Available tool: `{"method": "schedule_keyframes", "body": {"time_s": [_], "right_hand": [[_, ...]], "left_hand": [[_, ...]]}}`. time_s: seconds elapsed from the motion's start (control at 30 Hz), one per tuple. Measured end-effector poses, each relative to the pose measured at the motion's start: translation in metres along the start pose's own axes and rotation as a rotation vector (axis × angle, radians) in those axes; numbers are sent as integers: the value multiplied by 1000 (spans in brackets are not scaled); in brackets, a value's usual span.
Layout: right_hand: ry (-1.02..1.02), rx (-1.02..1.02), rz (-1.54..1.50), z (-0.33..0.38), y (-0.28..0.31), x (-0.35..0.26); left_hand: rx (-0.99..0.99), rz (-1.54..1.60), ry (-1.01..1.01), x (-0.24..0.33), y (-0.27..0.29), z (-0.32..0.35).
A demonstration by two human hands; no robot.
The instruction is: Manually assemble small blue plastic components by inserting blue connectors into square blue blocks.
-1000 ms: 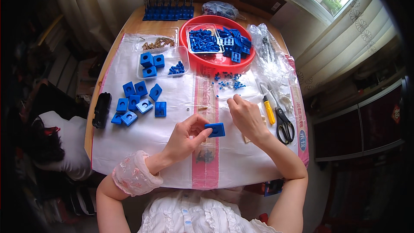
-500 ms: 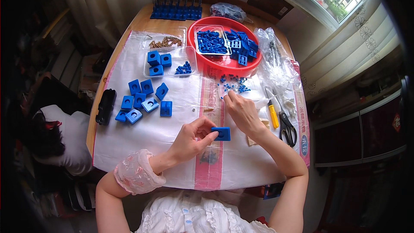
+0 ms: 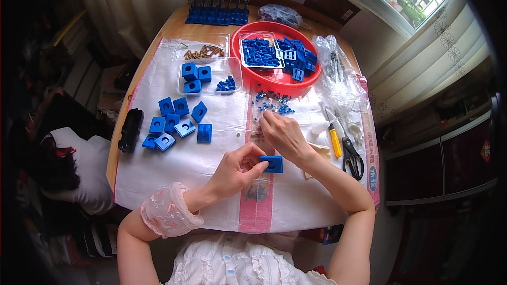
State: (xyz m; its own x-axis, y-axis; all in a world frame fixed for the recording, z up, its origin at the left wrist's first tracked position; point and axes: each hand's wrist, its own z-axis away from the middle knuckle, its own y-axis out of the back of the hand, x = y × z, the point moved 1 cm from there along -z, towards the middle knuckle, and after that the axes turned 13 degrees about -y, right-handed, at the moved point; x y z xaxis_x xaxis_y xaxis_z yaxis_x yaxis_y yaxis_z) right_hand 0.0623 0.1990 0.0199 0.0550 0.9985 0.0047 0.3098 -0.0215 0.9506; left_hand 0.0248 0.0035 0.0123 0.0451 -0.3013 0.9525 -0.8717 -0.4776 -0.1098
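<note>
My left hand (image 3: 235, 170) pinches a flat blue plastic block (image 3: 272, 164) with a round hole, its thumb lying over part of the block. Just beyond it, my right hand (image 3: 285, 136) reaches to the near edge of a scatter of tiny blue and pale parts (image 3: 274, 104). Its fingertips are pressed together there, and whatever they grip is too small or hidden to make out. A short brass-coloured pin (image 3: 256, 135) lies close to the right hand's fingers. To the left, several similar blue blocks (image 3: 171, 123) lie loosely on the white sheet (image 3: 153, 179).
A red basin (image 3: 251, 78) holds blue parts and a clear tub. Clear trays (image 3: 238, 87) with brass pins and blue pieces stand left of it. Yellow-handled tool (image 3: 335, 143), black scissors (image 3: 352, 159) and a plastic bag (image 3: 343, 74) lie right. A black case (image 3: 130, 131) sits left; a person (image 3: 79, 169) is beyond.
My right hand has moved left, and the scatter of tiny parts has shifted left as well. The left hand holds its block in nearly the same place.
</note>
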Motion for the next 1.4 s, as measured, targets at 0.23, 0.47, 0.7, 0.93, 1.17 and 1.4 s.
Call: {"method": "schedule_keyframes", "body": {"time_s": [0.23, 0.47, 0.7, 0.93, 1.17, 1.4], "right_hand": [[17, 19, 12, -9, -7, -5], [20, 43, -14, -15, -12, -8], [3, 55, -61, -14, -11, -6], [-165, 15, -163, 36, 44, -2], [-824, -177, -416, 106, 91, 61], [-800, -54, -752, 84, 65, 101]], "left_hand": [[-1, -14, -12, 0, 0, 0], [-53, -18, 82, 2, 3, 0], [-39, 1, 53, 1, 2, -1], [6, 0, -9, -3, 0, -1], [11, 11, 46, 5, 0, -1], [-22, -8, 68, -1, 3, -4]]}}
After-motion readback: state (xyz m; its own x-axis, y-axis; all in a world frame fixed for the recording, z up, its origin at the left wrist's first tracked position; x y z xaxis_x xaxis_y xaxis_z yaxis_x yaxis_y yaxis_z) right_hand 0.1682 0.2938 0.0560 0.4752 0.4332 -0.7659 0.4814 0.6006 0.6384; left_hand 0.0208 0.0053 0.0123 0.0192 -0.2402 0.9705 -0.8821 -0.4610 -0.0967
